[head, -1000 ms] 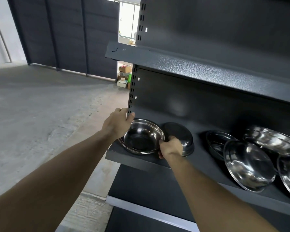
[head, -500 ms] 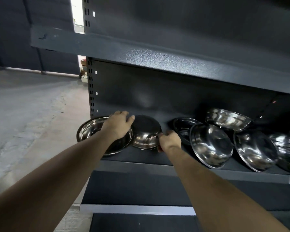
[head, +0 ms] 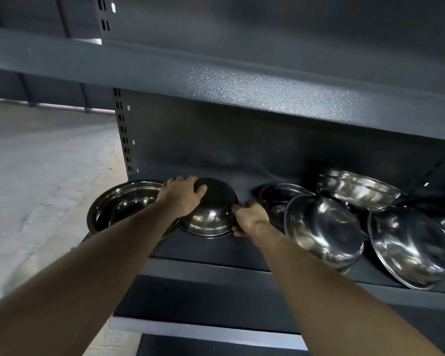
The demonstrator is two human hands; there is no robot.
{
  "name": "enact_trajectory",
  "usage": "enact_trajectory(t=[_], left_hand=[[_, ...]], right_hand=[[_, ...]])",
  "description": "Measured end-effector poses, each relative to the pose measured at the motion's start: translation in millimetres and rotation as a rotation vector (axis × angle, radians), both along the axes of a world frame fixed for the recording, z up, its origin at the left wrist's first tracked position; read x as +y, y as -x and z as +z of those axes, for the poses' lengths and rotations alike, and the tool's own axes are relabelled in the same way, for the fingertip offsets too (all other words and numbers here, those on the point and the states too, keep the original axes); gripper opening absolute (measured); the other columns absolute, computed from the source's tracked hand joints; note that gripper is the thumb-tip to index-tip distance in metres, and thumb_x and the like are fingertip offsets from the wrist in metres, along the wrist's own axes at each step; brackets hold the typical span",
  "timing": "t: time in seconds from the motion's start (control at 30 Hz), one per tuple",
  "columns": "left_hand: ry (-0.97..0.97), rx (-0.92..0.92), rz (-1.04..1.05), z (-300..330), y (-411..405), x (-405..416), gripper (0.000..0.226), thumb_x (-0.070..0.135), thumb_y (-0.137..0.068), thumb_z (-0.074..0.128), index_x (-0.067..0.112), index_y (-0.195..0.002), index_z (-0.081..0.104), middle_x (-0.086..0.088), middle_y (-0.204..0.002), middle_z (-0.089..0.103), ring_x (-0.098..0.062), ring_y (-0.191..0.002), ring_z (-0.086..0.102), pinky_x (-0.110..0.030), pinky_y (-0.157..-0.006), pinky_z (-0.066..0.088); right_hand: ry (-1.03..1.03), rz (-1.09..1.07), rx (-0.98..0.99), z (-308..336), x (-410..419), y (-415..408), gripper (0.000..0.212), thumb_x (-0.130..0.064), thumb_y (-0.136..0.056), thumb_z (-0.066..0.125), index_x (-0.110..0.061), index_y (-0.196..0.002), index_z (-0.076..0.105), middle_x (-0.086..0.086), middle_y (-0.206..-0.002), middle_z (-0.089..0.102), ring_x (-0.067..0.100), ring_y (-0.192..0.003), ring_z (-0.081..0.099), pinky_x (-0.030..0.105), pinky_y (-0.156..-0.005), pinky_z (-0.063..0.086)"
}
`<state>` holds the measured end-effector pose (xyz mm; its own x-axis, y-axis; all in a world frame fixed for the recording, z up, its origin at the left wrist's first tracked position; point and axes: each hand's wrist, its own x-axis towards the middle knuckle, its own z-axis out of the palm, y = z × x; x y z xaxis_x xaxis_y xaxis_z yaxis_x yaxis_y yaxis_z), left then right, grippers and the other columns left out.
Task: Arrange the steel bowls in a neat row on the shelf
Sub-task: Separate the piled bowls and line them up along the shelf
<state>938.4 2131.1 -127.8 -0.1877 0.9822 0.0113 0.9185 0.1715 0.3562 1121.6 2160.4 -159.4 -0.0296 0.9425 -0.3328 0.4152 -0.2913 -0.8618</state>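
Observation:
An upside-down steel bowl (head: 212,214) sits on the dark shelf (head: 208,249), held on both sides. My left hand (head: 181,199) lies over its left top, and my right hand (head: 249,218) grips its right rim. At the shelf's left end an upright steel bowl (head: 121,206) touches the inverted one, its edge sticking out past the shelf end. To the right, several more steel bowls lie in a jumble: one flat (head: 278,196) near the back, one tilted on edge (head: 324,229), another tilted (head: 409,250), and one resting high (head: 357,188).
An upper shelf (head: 242,83) overhangs the bowls closely. A slotted upright post (head: 123,140) marks the shelf's left end. Left of the rack lies bare concrete floor (head: 36,176). A lower shelf edge (head: 203,332) runs below my arms.
My left hand has left the upright left bowl and moved onto the inverted bowl. The view has swung right and closer, bringing more of the jumbled bowls into sight.

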Motion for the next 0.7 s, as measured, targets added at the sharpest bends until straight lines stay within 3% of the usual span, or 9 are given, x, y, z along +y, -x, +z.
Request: enact_trajectory(t=[0.1,0.27,0.4,0.6,0.63,0.7], left_hand=[[0.015,0.081,0.013,-1.7,2.8,9.1,0.058,0.054,-0.099,0.031,0.018,-0.144,0.041,-0.015,-0.141,0.051,-0.034,-0.132,0.043,-0.047,-0.113,0.029],[0.116,0.095,0.064,-10.5,7.9,33.4,0.063,0.057,-0.099,0.026,0.013,-0.139,0.044,-0.017,-0.142,0.05,-0.034,-0.137,0.038,-0.046,-0.117,0.022],[0.167,0.183,0.068,-21.8,8.8,45.3,0.066,0.059,-0.098,0.021,0.014,-0.139,0.045,-0.015,-0.144,0.05,-0.032,-0.139,0.036,-0.049,-0.117,0.014],[0.129,0.205,0.086,-25.3,9.7,52.1,0.07,0.06,-0.096,0.015,0.014,-0.123,0.059,-0.013,-0.124,0.065,-0.03,-0.129,0.05,-0.053,-0.119,0.005],[0.113,0.186,0.081,-25.3,10.8,52.2,0.069,0.06,-0.096,0.015,0.014,-0.121,0.06,-0.013,-0.12,0.067,-0.03,-0.126,0.052,-0.053,-0.119,0.005],[0.082,0.139,0.074,-24.4,12.1,52.9,0.068,0.058,-0.097,0.015,0.014,-0.119,0.061,-0.013,-0.116,0.068,-0.03,-0.124,0.055,-0.051,-0.121,0.003]], right_hand=[[0.009,0.011,0.005,-3.1,7.9,6.6,0.046,-0.034,-0.098,0.058,-0.007,-0.133,0.048,0.005,-0.08,0.064,0.018,-0.057,0.065,0.03,-0.05,0.06],[0.028,-0.033,-0.011,-5.9,16.3,15.0,0.057,-0.039,-0.097,0.057,-0.011,-0.144,0.039,-0.001,-0.079,0.058,0.017,-0.057,0.065,0.029,-0.054,0.062],[0.045,-0.043,-0.048,-7.4,17.6,19.6,0.059,-0.05,-0.094,0.058,-0.015,-0.139,0.043,0.002,-0.082,0.065,0.015,-0.053,0.064,0.024,-0.043,0.056],[0.009,-0.108,-0.086,-16.5,19.5,27.6,0.048,-0.053,-0.092,0.057,-0.021,-0.127,0.054,0.001,-0.078,0.067,0.015,-0.049,0.064,0.025,-0.043,0.056],[-0.004,-0.122,-0.091,-17.3,19.4,28.2,0.049,-0.053,-0.092,0.057,-0.022,-0.13,0.055,0.002,-0.083,0.069,0.018,-0.055,0.067,0.028,-0.049,0.059],[-0.053,-0.149,-0.122,-15.9,19.8,27.8,0.057,-0.053,-0.091,0.057,-0.022,-0.138,0.053,0.007,-0.107,0.072,0.03,-0.086,0.073,0.041,-0.077,0.063]])
